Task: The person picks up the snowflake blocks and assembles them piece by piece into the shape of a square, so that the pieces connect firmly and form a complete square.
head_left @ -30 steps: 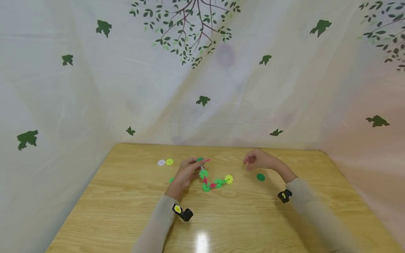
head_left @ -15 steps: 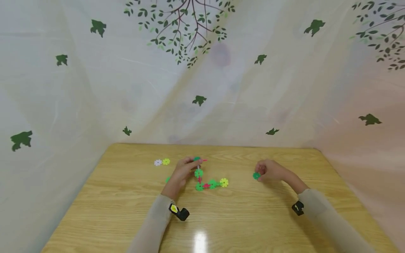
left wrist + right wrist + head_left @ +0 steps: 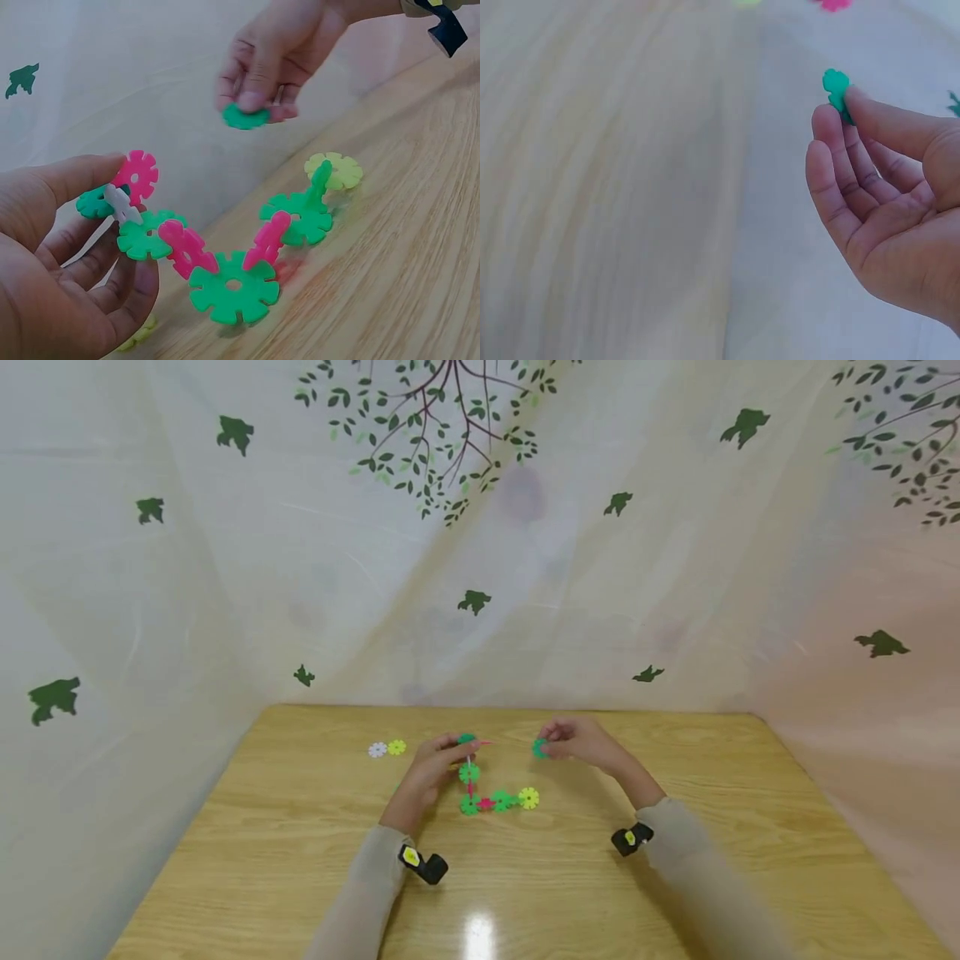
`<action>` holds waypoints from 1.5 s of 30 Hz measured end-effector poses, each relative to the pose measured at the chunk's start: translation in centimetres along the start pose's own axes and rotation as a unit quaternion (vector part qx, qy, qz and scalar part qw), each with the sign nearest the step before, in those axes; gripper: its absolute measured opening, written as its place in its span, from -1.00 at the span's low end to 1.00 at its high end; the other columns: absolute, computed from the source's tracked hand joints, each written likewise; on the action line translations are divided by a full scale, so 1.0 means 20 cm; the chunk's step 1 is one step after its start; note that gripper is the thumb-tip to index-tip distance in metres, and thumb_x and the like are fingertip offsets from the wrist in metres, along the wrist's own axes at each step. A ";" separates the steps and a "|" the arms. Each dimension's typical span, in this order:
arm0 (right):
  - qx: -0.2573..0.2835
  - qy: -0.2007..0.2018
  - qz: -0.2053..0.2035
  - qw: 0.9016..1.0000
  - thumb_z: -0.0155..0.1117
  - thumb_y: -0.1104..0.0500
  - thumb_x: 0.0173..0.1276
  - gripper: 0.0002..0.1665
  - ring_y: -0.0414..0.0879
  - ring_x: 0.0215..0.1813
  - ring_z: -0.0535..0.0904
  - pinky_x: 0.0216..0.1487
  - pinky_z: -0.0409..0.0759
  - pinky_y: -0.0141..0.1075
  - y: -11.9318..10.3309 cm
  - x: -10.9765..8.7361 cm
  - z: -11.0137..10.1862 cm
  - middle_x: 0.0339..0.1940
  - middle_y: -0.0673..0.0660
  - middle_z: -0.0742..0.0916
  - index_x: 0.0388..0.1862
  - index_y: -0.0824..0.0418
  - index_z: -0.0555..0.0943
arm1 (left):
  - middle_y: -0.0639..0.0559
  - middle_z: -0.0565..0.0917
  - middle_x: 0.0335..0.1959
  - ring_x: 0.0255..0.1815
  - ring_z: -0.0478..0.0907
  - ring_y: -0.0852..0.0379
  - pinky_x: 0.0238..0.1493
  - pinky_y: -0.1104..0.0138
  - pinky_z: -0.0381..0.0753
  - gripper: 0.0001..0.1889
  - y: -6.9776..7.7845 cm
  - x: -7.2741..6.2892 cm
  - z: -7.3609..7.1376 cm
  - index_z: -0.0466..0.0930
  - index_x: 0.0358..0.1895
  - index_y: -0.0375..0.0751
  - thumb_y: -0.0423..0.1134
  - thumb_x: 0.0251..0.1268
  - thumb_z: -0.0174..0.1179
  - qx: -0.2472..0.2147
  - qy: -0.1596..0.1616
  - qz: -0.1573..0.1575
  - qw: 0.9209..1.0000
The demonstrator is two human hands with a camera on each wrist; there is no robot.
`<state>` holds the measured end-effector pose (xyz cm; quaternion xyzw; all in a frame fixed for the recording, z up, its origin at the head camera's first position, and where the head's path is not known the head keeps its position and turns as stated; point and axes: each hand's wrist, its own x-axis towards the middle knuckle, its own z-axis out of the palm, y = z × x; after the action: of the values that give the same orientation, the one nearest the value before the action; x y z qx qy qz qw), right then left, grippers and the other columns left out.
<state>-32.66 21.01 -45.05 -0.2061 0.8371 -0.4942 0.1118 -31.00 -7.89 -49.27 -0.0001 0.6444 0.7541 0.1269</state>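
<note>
My left hand (image 3: 430, 774) holds one end of a chain of interlocked plastic snowflake discs (image 3: 234, 285), pinching near a pink disc (image 3: 136, 177) and a dark green one (image 3: 93, 202). From there the chain bends through white, green and pink pieces to a yellow disc (image 3: 528, 797) at its right end. Thumb and fingertips of my right hand (image 3: 585, 747) pinch a single green snowflake disc (image 3: 838, 93), held above the table to the right of the chain and apart from it.
On the wooden table (image 3: 300, 860), a white disc (image 3: 377, 749) and a yellow disc (image 3: 397, 747) lie left of my left hand. A yellow piece (image 3: 137, 334) shows beneath that hand in the left wrist view. A printed cloth (image 3: 360, 610) hangs behind the table.
My right hand has picked the green disc up from the table on the right and carried it left, toward the chain. My left hand keeps its hold on the chain, nearly still.
</note>
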 end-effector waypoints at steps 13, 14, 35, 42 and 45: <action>0.047 0.048 -0.014 0.998 0.33 0.32 0.41 -0.77 0.21 -0.29 0.75 -0.19 0.74 0.10 -0.15 0.17 0.22 -0.30 0.37 0.78 -0.05 0.46 0.62 | 0.10 0.67 -0.15 -0.06 0.63 0.11 0.09 0.18 0.64 -0.73 0.00 0.00 -0.01 0.64 0.01 -0.23 -0.18 0.34 0.37 -0.002 -0.002 -0.017 1.000; 0.053 0.051 -0.011 0.997 0.34 0.33 0.41 -0.77 0.21 -0.30 0.75 -0.18 0.74 0.12 -0.14 0.17 0.23 -0.32 0.35 0.78 -0.05 0.47 0.62 | 0.10 0.66 -0.14 -0.05 0.63 0.11 0.09 0.18 0.64 -0.73 0.00 0.00 -0.01 0.64 0.01 -0.23 -0.18 0.35 0.37 -0.003 -0.002 -0.016 1.000; 0.118 0.055 -0.002 0.992 0.34 0.34 0.41 -0.76 0.18 -0.26 0.77 -0.08 0.74 0.15 -0.09 0.22 0.30 -0.31 0.25 0.81 -0.03 0.49 0.63 | 0.14 0.71 -0.24 -0.12 0.66 0.14 0.01 0.25 0.66 -0.84 0.01 0.02 -0.03 0.69 -0.12 -0.19 -0.24 0.32 0.39 -0.023 0.018 -0.009 1.000; 0.134 0.039 -0.030 0.990 0.34 0.37 0.40 -0.78 0.19 -0.27 0.78 -0.11 0.74 0.15 -0.07 0.23 0.30 -0.36 0.13 0.81 -0.05 0.49 0.64 | 0.15 0.74 -0.26 -0.12 0.67 0.15 0.10 0.17 0.63 -0.84 0.00 0.02 -0.04 0.73 -0.16 -0.16 -0.19 0.28 0.43 -0.005 0.024 -0.016 1.000; 0.144 0.035 -0.044 0.988 0.33 0.37 0.40 -0.79 0.10 -0.28 0.78 -0.11 0.75 0.12 -0.05 0.23 0.30 -0.36 0.06 0.81 -0.06 0.50 0.65 | 0.13 0.74 -0.27 -0.12 0.67 0.14 0.13 0.16 0.63 -0.83 0.00 0.02 -0.04 0.74 -0.17 -0.18 -0.18 0.28 0.43 0.000 0.021 -0.013 1.000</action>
<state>-34.13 13.76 -46.94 -0.2070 0.7506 -0.6212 0.0889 -31.50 -8.70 -49.38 -0.0245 0.6468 0.7524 0.1226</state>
